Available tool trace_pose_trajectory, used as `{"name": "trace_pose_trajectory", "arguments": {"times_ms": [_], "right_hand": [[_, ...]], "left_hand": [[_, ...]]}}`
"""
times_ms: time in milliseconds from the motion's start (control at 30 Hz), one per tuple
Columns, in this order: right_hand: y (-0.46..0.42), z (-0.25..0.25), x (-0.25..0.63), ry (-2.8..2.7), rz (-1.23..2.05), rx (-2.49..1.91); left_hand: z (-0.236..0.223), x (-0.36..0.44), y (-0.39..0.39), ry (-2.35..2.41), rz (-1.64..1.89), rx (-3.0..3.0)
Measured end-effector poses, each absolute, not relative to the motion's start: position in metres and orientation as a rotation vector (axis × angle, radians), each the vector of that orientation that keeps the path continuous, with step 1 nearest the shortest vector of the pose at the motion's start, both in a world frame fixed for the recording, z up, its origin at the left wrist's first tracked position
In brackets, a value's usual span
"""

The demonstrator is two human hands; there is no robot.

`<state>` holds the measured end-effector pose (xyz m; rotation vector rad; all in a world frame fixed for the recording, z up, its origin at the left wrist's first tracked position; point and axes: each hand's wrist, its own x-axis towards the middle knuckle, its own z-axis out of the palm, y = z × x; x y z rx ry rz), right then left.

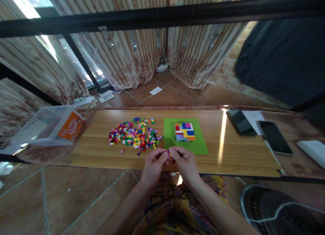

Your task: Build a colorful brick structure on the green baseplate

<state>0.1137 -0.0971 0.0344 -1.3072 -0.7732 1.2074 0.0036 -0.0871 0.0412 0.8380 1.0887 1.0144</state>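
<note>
My left hand (157, 160) and my right hand (183, 159) meet over the near edge of the wooden board, fingertips pinched together. Between them are small toy bricks (168, 154), pinkish and yellow, partly hidden by the fingers. Just beyond my right hand lies a green baseplate (200, 143). On it stands a low block of joined bricks (185, 131) in red, blue, yellow, white and orange. To the left of the plate spreads a heap of loose, many-coloured bricks (134, 133), with a few strays near the front.
A clear plastic box (48, 123) with an orange label stands at the left. On the right are a dark phone (241, 122), a second dark device (274, 136) and white paper (251, 120). A black bar (162, 16) crosses above, before striped curtains (142, 55).
</note>
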Motion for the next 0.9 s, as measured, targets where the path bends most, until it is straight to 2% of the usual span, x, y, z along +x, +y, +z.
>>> {"name": "trace_pose_trajectory", "arguments": {"times_ms": [167, 367, 500, 900], "right_hand": [[-0.081, 0.024, 0.104, -0.852, 1.254, -1.375], [-0.051, 0.014, 0.088, -1.615, 0.821, -1.543], [-0.036, 0.008, 0.075, -1.871, 0.670, -1.525], [-0.049, 0.014, 0.095, -1.696, 0.640, -1.393]], "left_hand": [[0.027, -0.011, -0.084, 1.056, 1.084, 0.616], [0.019, -0.055, -0.085, 1.227, 1.201, 0.579], [0.018, -0.071, -0.091, 1.299, 1.197, 0.621], [0.007, -0.064, -0.081, 1.371, 1.181, 1.026]]}}
